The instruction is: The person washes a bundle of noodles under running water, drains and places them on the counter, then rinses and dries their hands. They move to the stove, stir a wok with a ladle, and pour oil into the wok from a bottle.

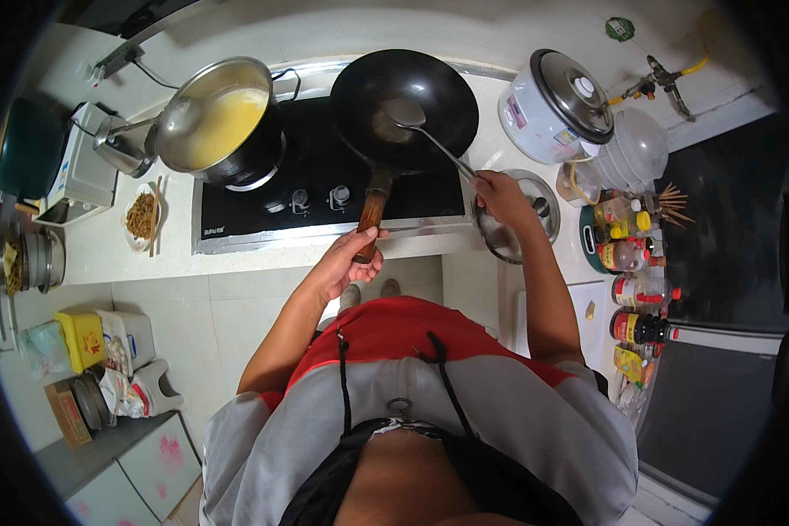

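A dark wok (434,85) sits over the right side of the black glass gas hob (309,151). Its brown wooden handle (371,214) points towards me, and my left hand (348,260) is closed around the end of it. In my right hand (500,196) is the shaft of a metal wok spatula (404,113), whose blade rests low in the wok. The wok holds no food that I can make out; a dull brownish patch shows under the blade. Below my right hand lies a round lid (549,191) with a dark knob.
On the hob's left stands a large pot (220,172) of yellow liquid with a ladle (183,115). Left of it are a dish of brown food (141,215) with chopsticks (154,217) and a kettle (121,148). At the right are a rice cooker (546,108), sauce bottles (631,255) and a white board (575,315).
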`<action>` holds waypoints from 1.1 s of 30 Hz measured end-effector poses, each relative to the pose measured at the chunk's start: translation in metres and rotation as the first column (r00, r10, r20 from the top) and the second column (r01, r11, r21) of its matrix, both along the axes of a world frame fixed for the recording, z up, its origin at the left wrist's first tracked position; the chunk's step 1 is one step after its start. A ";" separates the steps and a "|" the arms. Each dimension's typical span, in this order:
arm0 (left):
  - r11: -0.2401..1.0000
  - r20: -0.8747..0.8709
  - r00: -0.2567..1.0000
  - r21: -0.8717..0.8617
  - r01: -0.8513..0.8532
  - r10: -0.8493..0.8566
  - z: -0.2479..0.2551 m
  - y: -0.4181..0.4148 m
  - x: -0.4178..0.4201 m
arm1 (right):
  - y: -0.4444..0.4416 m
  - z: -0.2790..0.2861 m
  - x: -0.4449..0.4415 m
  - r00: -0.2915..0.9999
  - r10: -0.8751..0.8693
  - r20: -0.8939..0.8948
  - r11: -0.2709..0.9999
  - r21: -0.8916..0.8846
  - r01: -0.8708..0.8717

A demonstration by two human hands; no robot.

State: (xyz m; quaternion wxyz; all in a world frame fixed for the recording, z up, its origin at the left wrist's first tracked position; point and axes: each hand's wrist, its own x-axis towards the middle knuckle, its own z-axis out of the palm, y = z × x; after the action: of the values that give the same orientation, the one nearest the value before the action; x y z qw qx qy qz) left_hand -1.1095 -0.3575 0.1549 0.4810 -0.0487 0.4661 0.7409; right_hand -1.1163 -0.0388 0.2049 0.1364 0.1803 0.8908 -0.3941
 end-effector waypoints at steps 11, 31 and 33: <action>0.994 -0.030 0.993 -0.001 0.112 -0.112 -0.002 -0.004 -0.001 | -0.021 0.002 0.002 0.985 0.068 -0.156 0.943 0.332 -0.013; 0.954 -0.022 0.958 0.096 0.285 -0.284 -0.011 -0.019 -0.013 | -0.096 -0.018 0.073 0.871 -0.239 -0.429 0.944 0.109 0.313; 0.944 -0.037 0.950 0.100 0.313 -0.311 -0.012 -0.016 -0.015 | -0.106 -0.021 0.084 0.870 -0.238 -0.433 0.939 0.126 0.319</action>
State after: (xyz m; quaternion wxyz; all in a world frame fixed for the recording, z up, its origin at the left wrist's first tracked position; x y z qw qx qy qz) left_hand -1.1240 -0.3738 0.1432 0.5893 0.0586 0.4335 0.6792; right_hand -1.0325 -0.1444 0.1841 -0.1305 0.2328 0.8979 -0.3502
